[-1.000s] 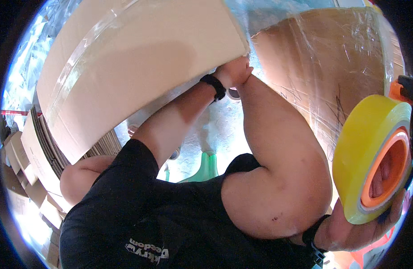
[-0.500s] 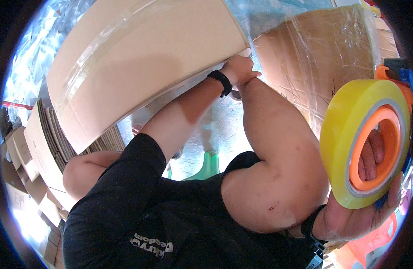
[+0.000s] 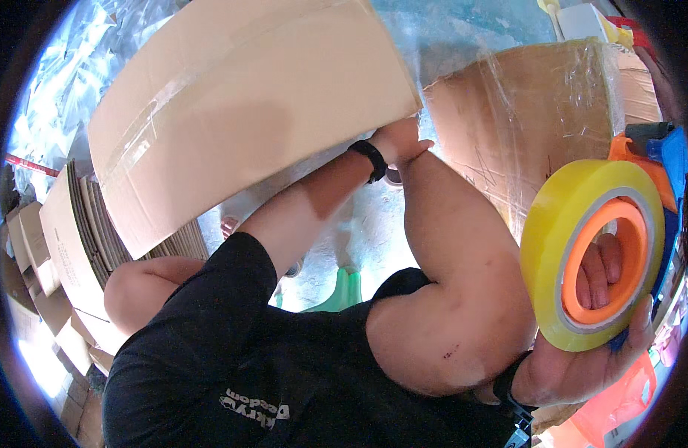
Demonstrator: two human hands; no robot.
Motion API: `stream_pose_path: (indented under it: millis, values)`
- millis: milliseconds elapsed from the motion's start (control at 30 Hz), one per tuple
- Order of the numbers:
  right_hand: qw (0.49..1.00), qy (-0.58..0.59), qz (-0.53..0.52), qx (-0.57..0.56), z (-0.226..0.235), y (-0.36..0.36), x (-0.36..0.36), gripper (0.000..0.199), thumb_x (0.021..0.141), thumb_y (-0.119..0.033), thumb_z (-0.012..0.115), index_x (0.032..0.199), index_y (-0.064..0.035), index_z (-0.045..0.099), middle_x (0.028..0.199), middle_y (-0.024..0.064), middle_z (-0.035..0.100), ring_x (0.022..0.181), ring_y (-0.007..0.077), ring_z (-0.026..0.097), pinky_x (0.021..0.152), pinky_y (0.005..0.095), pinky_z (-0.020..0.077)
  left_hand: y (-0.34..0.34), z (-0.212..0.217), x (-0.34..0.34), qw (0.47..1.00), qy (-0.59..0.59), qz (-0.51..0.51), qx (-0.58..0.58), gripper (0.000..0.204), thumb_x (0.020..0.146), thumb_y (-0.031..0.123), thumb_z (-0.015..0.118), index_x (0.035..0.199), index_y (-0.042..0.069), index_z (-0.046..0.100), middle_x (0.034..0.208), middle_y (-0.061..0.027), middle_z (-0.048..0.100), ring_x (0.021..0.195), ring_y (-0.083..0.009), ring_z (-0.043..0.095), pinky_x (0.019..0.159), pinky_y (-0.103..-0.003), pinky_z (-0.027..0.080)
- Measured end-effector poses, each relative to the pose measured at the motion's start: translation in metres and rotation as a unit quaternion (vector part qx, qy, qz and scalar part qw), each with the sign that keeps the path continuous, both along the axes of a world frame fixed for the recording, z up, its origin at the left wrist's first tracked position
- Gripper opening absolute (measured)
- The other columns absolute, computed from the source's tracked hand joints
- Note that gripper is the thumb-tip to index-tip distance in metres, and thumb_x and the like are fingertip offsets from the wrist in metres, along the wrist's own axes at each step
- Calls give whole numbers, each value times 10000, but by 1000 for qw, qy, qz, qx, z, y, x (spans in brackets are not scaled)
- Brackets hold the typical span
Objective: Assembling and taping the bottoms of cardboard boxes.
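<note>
Turned more face-on than before, the yellow tape roll [image 3: 542, 250] is held against curled fingers [image 3: 595, 278] of the right hand [image 3: 579, 367]. Left of these, a carton [image 3: 277, 104] is touched by the left hand [image 3: 398, 140], fingers mostly hidden; closure cannot be told.

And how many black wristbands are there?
2: one black band by the left hand near the box, another black band by the right hand beside the yellow tape roll.

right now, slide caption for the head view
Left hand at the edge of a box, right hand holding yellow tape.
</note>
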State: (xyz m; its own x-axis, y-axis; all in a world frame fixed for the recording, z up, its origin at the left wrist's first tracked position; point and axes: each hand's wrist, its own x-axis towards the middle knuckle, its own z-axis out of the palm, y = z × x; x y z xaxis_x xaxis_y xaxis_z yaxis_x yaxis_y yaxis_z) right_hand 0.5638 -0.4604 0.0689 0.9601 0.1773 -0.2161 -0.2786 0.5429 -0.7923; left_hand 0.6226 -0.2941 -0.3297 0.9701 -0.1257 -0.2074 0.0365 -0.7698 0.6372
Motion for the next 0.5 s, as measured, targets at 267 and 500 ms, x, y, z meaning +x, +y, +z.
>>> stream_pose_path:
  millis: [267, 500]
  values:
    - [1000, 7, 15, 25, 2, 4, 1, 521, 956, -209, 613, 1336, 65, 386, 1073, 93, 389, 930, 162, 423, 861, 311, 383, 2, 19, 2, 999, 19, -38, 16, 511, 959, 502, 569, 755, 71, 753, 776, -186, 711, 819, -380, 697, 790, -480, 526]
    - [1000, 9, -6, 23, 5, 6, 1, 495, 970, -204, 626, 1304, 58, 373, 1046, 68, 384, 884, 130, 399, 812, 287, 373, 3, 15, -2, 999, -26, -5, -20, 505, 960, 469, 584, 703, 57, 724, 718, -189, 690, 778, -377, 697, 753, -466, 536]
